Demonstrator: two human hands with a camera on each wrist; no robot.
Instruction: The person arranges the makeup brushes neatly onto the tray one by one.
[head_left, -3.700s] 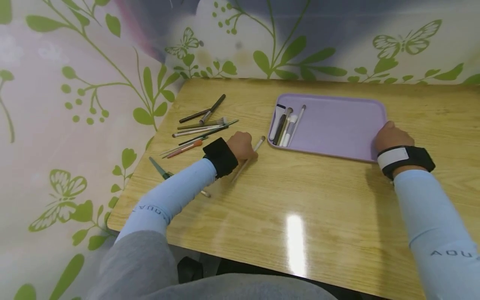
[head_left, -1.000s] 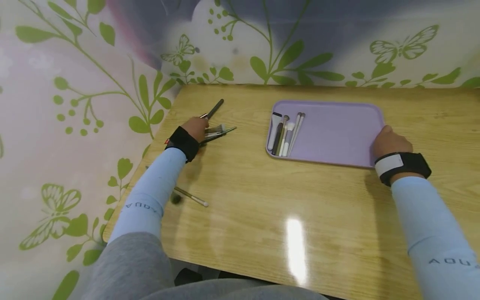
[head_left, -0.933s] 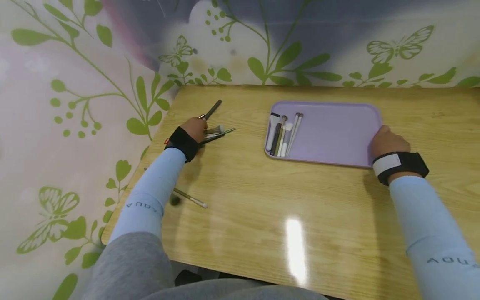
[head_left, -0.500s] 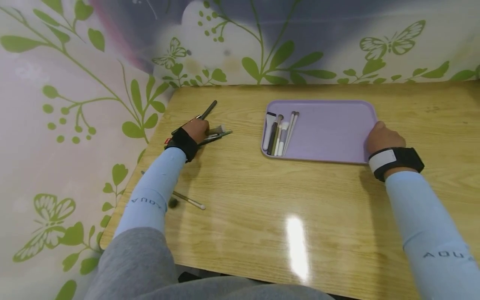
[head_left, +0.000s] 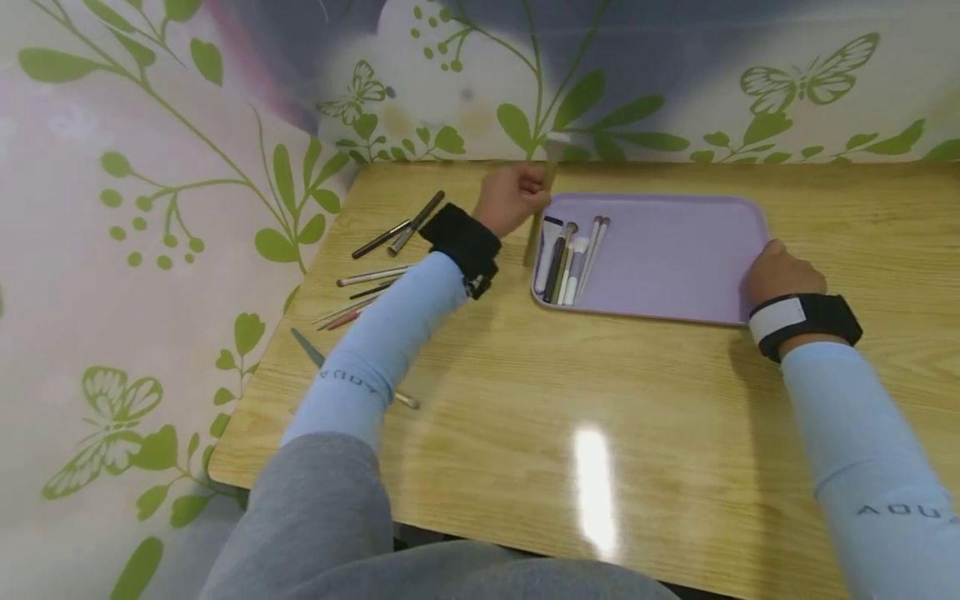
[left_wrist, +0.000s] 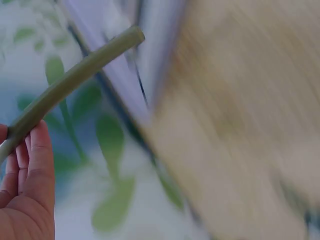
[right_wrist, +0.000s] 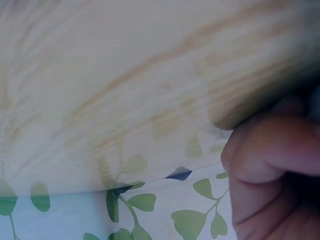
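Two hands share the work: the left hand (head_left: 512, 198) holds an olive-green brush (head_left: 542, 193) in a curled-finger grip, its handle slanting steeply at the far left corner of a lilac tray (head_left: 675, 250). The left wrist view shows that same handle (left_wrist: 70, 82) running out past the fingers (left_wrist: 35, 165), with everything behind it blurred. The right hand (head_left: 780, 271) keeps a folded grip on the tray's right rim, thumb on top, pinning it to the wooden counter (head_left: 585, 400).

Five brushes (head_left: 570, 250) already lie side by side along the tray's left end, tips toward the wall. More brushes (head_left: 375, 267) lie scattered on the counter by the left forearm, and one small brush (head_left: 407, 402) sits near the elbow.

To set this one down neatly, the judgement is that the handle should be tipped flat and parallel to the row, then lowered just right of the last brush, so it neither rolls onto its neighbours nor catches the rim. A steady hold on the tray should stop it sliding as the brush lands, and the sleeve should stay clear of the loose brushes.
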